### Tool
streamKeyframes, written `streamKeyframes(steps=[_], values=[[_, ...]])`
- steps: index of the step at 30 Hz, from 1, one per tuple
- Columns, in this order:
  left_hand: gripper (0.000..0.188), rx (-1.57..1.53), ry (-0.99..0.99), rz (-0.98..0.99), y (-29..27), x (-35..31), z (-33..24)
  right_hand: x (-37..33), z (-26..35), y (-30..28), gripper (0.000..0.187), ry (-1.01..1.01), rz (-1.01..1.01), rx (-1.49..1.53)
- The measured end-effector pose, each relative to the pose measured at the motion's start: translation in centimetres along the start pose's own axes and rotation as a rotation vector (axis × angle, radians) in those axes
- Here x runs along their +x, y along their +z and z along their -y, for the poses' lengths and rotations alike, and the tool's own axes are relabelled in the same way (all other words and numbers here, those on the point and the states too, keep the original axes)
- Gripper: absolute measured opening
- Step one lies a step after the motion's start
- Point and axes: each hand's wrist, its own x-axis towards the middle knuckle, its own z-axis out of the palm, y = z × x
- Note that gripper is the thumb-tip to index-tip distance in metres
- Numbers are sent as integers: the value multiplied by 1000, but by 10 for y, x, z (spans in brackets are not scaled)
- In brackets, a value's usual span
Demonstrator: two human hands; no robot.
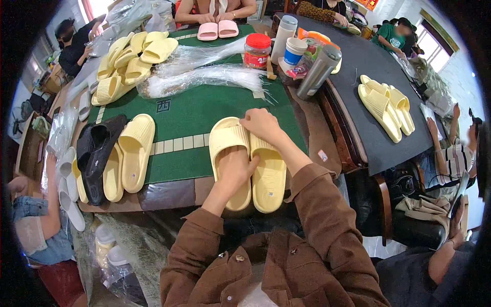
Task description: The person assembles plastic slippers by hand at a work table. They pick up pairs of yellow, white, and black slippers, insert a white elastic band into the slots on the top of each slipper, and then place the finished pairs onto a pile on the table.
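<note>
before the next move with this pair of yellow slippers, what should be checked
1. Pair side by side: the two pale yellow slippers lie touching, toes pointing away. ok
2. Left hand seated: its fingers sit inside the left slipper's strap. ok
3. Right hand grip: it rests over the straps where the two meet; whether it pinches both, cannot tell
4. Support: the heels hang past the green mat onto the table's brown edge. not ok
5. Clear plastic bags within reach: they lie further up the mat, apart from the hands. ok
</note>
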Motion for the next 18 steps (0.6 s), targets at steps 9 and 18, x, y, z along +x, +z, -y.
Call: streamKeyframes(steps=[9, 18], values=[[51, 25, 82, -91, 2, 1, 3, 1, -14, 7, 27, -60, -95, 279], [34, 72, 423, -246, -27, -41, 11, -5, -14, 8, 15, -94, -444, 546]])
